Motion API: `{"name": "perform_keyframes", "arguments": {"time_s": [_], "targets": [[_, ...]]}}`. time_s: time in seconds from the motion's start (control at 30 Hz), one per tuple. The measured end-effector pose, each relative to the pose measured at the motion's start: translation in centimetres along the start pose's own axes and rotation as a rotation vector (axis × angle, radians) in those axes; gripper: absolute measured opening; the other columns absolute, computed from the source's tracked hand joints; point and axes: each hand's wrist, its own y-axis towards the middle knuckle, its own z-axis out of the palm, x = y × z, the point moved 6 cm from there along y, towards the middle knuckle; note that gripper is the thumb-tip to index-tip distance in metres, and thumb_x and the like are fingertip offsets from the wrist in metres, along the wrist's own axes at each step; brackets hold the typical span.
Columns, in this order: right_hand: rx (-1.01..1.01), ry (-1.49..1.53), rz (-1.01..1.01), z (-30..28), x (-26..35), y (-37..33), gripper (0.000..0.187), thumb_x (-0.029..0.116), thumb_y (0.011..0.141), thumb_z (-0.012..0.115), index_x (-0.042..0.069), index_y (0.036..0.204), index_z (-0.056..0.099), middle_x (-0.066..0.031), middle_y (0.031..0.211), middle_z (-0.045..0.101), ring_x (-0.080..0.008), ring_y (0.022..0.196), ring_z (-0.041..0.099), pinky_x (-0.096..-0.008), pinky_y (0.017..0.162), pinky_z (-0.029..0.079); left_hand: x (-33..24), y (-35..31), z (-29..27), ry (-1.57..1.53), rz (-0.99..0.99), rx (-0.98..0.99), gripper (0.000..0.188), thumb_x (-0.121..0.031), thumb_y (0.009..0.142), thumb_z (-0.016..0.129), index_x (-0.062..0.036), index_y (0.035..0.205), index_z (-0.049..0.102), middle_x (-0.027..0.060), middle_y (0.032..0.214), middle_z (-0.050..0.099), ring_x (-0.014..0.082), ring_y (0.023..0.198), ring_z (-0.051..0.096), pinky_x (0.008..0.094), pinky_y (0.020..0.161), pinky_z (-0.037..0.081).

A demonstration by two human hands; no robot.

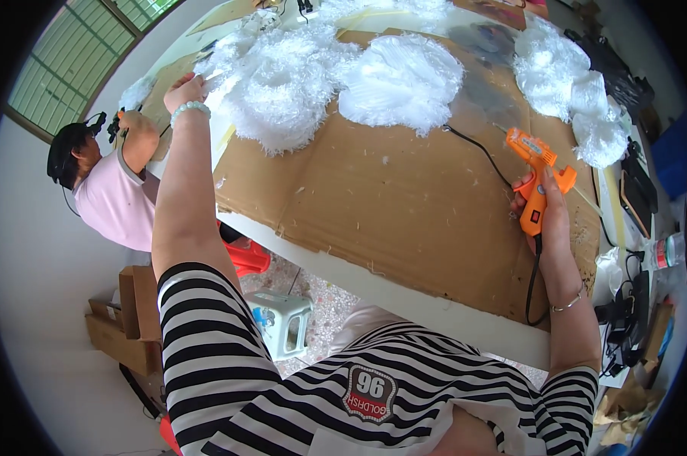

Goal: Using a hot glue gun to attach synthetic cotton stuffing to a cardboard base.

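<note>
My right hand (554,205) is wrapped round an orange hot glue gun (536,182), its nozzle tilted up toward the far left and a clear glue stick (589,204) poking out of its back. A black cord hangs from the grip. My left arm is stretched far out, and my left hand (185,93) is closed with fingertips pinched at the left side of a fluffy white tinsel-like pile (279,87). What those fingers hold, if anything, is too small to make out. Beside that pile lies a flatter white fluffy bundle (400,80).
A brown cardboard sheet (374,205) covers the table in front of me. More white fluffy bundles (560,76) lie at the far right. A co-worker in a pink top (119,201) works at the left. Below the table stand a pale stool (282,323) and cardboard boxes (130,311).
</note>
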Motion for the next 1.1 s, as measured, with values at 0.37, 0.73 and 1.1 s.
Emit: {"name": "perform_keyframes", "arguments": {"time_s": [0.37,0.73,1.1], "targets": [[0.006,0.012,0.012,-0.2,-0.2,0.2,0.036,0.044,0.094,0.047,0.008,0.094,0.054,-0.0052,0.084,0.06,-0.0114,0.065,0.051,-0.0272,0.063,0.044,-0.7,0.5,-0.3,0.53,0.404,-0.022,0.035,-0.037,0.084,0.061,-0.0048,0.092,0.072,0.0147,0.085,0.07,0.0247,0.085,0.066,0.0343,0.08,0.048],[0.054,0.014,-0.025,0.3,-0.2,0.5,0.033,0.038,0.097,0.044,0.007,0.093,0.054,-0.0081,0.084,0.061,-0.0112,0.065,0.053,-0.0274,0.061,0.047,-7.8,-11.6,6.3,0.206,0.637,0.452,0.017,-0.006,0.086,0.059,-0.0043,0.102,0.066,0.0026,0.064,0.056,0.0118,0.055,0.053,0.026,0.056,0.045],[0.037,0.034,0.01,-0.2,0.0,0.5,0.037,0.043,0.094,0.051,0.007,0.09,0.058,-0.0045,0.078,0.062,-0.0112,0.061,0.055,-0.0253,0.057,0.048,-9.8,-30.5,18.6,0.397,0.707,0.968,0.017,-0.008,0.074,0.073,-0.003,0.089,0.069,0.0078,0.071,0.067,0.0148,0.062,0.062,0.0255,0.06,0.05]]}}
